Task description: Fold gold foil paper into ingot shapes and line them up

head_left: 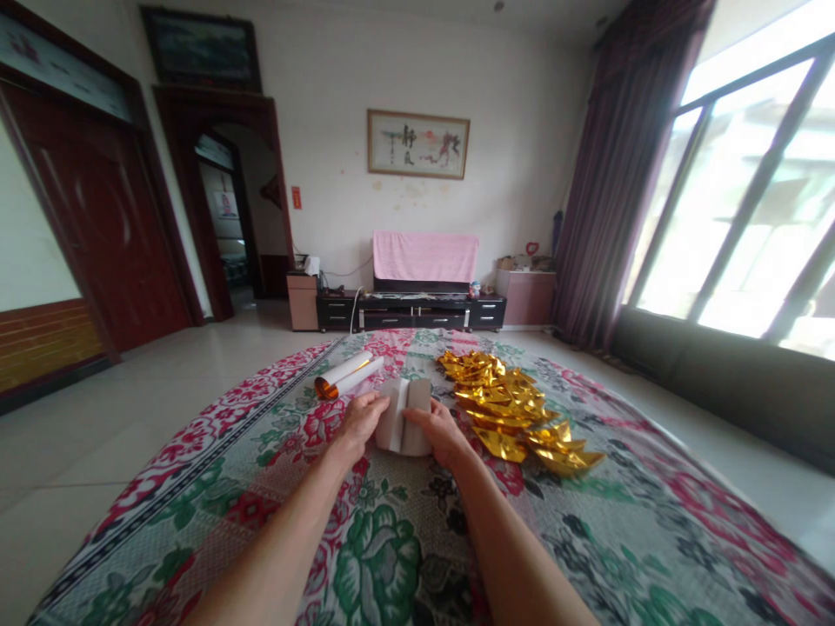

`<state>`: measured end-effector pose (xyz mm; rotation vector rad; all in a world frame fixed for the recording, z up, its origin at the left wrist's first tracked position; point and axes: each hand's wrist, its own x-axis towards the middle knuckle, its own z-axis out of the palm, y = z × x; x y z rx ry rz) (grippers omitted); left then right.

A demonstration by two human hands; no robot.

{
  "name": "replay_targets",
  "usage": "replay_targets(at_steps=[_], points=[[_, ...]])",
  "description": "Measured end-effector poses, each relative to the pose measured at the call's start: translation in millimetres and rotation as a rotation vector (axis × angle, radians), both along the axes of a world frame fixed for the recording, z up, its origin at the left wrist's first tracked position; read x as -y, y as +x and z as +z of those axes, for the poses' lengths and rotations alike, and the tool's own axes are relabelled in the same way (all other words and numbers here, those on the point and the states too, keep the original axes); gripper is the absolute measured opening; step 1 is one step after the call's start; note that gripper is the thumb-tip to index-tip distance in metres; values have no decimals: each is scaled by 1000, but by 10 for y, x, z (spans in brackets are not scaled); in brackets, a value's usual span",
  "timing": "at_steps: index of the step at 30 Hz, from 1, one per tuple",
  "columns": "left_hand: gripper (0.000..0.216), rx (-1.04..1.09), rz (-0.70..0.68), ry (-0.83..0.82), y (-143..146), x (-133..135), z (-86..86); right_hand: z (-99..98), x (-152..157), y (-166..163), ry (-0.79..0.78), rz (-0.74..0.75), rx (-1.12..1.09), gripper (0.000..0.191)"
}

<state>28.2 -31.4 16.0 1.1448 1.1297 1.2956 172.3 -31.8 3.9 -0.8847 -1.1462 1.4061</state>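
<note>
Between my hands is a sheet of paper (pixel 391 435), pale side up, with folded flaps meeting near its middle. My left hand (pixel 361 423) pinches its left edge, fingers partly under the sheet. The right edge is gripped by my right hand (pixel 438 428), whose thumb lies across the right flap. Just beyond my left hand lie rolled sheets (pixel 349 376), white outside with shiny gold inside. To the right of my right hand spreads a pile of folded gold paper ingots (pixel 505 404); several overlap in rows.
A floral cloth (pixel 261 513) covers the round table under my arms. Past its far edge stands a low black TV cabinet (pixel 424 319), with a pink cloth (pixel 425 256) draped over the screen. Purple curtains (pixel 604 191) hang beside the window on the right.
</note>
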Motion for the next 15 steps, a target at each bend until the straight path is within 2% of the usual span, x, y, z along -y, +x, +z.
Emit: replay_targets(at_steps=[3,10,15], points=[[33,-31,3,13,-8,9,17,-15,-14,-8,25,-38,27,35],[52,-69,-88,10,30,94,90,0,-5,-30,21,-64,45,34],[46,-126,-49,13,16,50,40,32,38,-8,12,9,-24,41]])
